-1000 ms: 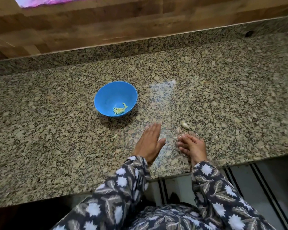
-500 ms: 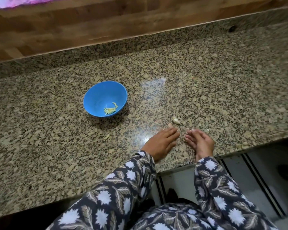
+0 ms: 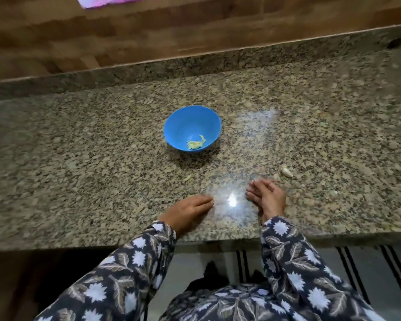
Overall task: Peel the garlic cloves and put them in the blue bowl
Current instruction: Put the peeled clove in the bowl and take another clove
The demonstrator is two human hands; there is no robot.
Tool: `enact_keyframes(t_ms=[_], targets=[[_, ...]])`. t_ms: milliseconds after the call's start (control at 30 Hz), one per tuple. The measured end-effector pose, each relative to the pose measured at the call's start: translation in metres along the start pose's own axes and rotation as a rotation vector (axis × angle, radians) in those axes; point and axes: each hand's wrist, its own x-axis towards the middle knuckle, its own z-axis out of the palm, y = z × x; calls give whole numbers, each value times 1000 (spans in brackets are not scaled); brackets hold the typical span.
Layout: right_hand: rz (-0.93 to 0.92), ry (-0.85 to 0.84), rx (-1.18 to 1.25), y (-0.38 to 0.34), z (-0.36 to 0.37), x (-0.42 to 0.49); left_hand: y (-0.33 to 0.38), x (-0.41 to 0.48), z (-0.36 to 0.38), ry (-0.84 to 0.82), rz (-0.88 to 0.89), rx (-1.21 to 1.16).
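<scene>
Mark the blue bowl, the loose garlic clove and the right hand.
blue bowl [image 3: 190, 125]: head view, bare inner wall.
garlic clove [image 3: 286, 171]: head view, middle of the clove.
right hand [image 3: 267, 198]: head view, back of the hand.

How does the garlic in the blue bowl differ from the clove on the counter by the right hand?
The garlic in the bowl looks yellowish and in several bits; the clove on the counter is whitish and single. The first lies inside the blue bowl; the second on bare granite beyond the right hand. Neither is touched.
</scene>
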Motion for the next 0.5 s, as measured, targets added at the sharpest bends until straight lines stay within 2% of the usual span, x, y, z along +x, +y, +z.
enact_keyframes(t_ms=[167, 267, 400, 500], targets=[[51, -91, -67, 20, 33, -8, 0, -45, -19, 180, -113, 160], [46, -168, -103, 31, 46, -14, 1, -59, -16, 205, -226, 175], [94, -263, -115, 46, 56, -21, 9, -57, -8, 54, -633, 141], [143, -357, -199, 55, 54, -29, 15, -51, 1, 84, -855, 141]])
